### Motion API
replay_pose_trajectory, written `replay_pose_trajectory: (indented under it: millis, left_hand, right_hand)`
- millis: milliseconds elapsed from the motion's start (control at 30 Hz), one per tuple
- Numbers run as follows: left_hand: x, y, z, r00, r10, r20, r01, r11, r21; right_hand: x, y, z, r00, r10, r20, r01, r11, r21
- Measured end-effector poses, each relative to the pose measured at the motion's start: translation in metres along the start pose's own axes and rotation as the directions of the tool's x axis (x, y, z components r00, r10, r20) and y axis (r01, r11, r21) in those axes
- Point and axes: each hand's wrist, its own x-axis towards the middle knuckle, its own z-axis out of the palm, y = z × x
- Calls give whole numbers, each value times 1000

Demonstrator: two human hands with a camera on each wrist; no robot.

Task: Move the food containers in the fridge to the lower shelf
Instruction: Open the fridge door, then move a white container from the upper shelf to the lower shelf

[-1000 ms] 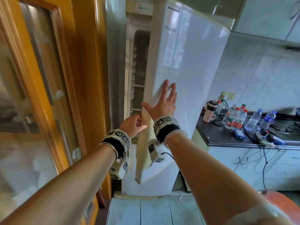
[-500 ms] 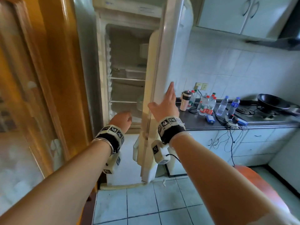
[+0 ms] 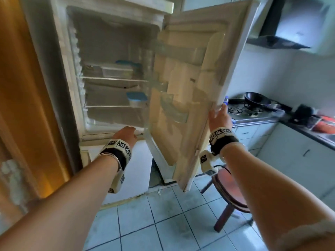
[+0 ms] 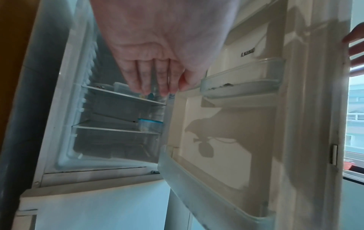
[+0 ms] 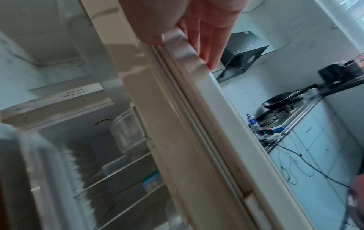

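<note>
The fridge (image 3: 76,91) stands open. On its upper shelf sits a clear rectangular container (image 3: 117,71) with a blue-lidded one (image 3: 126,62) behind it. One shelf lower, at the right, is a small blue-lidded tub (image 3: 136,99), also visible as the tub (image 4: 150,126) in the left wrist view. My left hand (image 3: 126,131) hovers at the compartment's bottom lip with relaxed fingers (image 4: 155,84) and holds nothing. My right hand (image 3: 217,115) holds the fridge door (image 3: 190,87) by its free edge, thumb on the seal side and fingers (image 5: 204,46) behind.
A wooden door frame (image 3: 27,87) borders the fridge on the left. A red-topped wooden stool (image 3: 230,187) stands under my right arm. Beyond the open door, a counter (image 3: 253,118) carries a black pan (image 3: 257,100) and cables. The lower fridge door (image 3: 130,169) is closed.
The fridge door has swung from nearly closed to wide open, my right hand moving right with it onto its edge. My left hand let go and dropped toward the compartment's bottom lip.
</note>
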Motion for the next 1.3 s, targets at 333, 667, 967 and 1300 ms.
replay_pose_trajectory:
  millis: [333, 667, 967, 1300]
  left_hand:
    - [23, 13, 8, 997, 75, 28, -76, 996, 51]
    - [58, -3, 9, 993, 82, 81, -83, 997, 9]
    - [114, -102, -34, 993, -1, 116, -2, 1000, 20]
    - [188, -179, -70, 987, -131, 96, 122, 989, 88]
  right_hand:
    - [44, 19, -16, 994, 88, -71, -89, 996, -6]
    - [7, -43, 74, 927, -375, -28, 372, 925, -72]
    - [-7, -119, 205, 829, -319, 460, 444, 875, -193]
    - [32, -195, 324, 695, -325, 641, 592, 764, -255]
